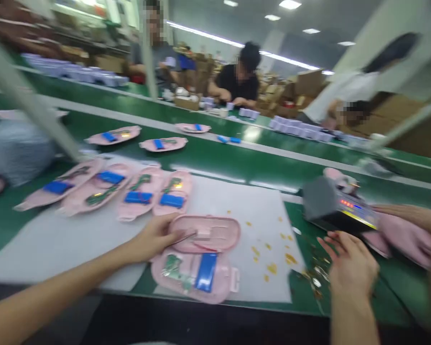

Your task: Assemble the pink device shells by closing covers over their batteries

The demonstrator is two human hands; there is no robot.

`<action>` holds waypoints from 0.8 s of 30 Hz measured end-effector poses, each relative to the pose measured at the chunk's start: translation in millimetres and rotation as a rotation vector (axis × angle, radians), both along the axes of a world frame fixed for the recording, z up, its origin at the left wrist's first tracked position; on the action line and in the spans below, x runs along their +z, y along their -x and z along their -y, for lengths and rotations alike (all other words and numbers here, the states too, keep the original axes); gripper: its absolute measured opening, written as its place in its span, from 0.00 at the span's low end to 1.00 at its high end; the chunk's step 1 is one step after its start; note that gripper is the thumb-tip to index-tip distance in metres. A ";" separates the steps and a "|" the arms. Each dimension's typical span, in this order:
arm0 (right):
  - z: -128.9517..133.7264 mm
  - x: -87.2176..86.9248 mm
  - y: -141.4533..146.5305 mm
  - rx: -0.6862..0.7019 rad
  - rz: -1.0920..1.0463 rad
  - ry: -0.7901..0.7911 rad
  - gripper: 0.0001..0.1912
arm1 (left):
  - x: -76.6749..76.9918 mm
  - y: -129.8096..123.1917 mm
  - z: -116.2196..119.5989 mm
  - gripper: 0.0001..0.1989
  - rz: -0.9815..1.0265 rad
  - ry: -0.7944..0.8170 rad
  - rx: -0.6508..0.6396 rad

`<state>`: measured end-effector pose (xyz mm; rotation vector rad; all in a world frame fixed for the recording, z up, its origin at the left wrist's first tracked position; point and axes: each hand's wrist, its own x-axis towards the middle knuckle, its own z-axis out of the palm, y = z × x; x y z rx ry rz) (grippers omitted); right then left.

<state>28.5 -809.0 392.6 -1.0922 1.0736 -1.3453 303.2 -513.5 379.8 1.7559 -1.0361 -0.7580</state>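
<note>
My left hand (160, 235) grips the edge of a pink plastic case (222, 232), thumb on its inner face. A thin metallic strip (187, 236) lies by the thumb tip; I cannot make out what it is. Below, the case's other half (221, 287) lies open on the white sheet, holding a blue battery pack (206, 272) and a green circuit board (174, 268). Over the green table at right, my right hand (354, 263) hovers beside scattered small metal parts (316, 281), fingers bent and somewhat apart, with nothing visible in them.
Several pink half shells (134, 211) with batteries and boards line the white sheet (251, 201). Yellow bits (272, 268) dot its right side. A grey device with a lit display (345, 211) stands at right, beside another person's arm (413, 215). More people work across the green bench.
</note>
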 end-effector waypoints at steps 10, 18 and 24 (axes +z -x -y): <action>-135.2 41.2 -184.2 1.382 -0.833 0.978 0.11 | -16.5 -1.8 -10.5 0.15 -0.213 0.260 0.014; -142.1 31.8 -191.4 1.419 -1.007 1.031 0.10 | -27.4 -10.5 -12.8 0.16 -0.253 0.321 0.010; -150.5 28.9 -199.4 1.284 -1.084 1.273 0.10 | -29.2 -7.7 -12.1 0.15 -0.288 0.342 0.039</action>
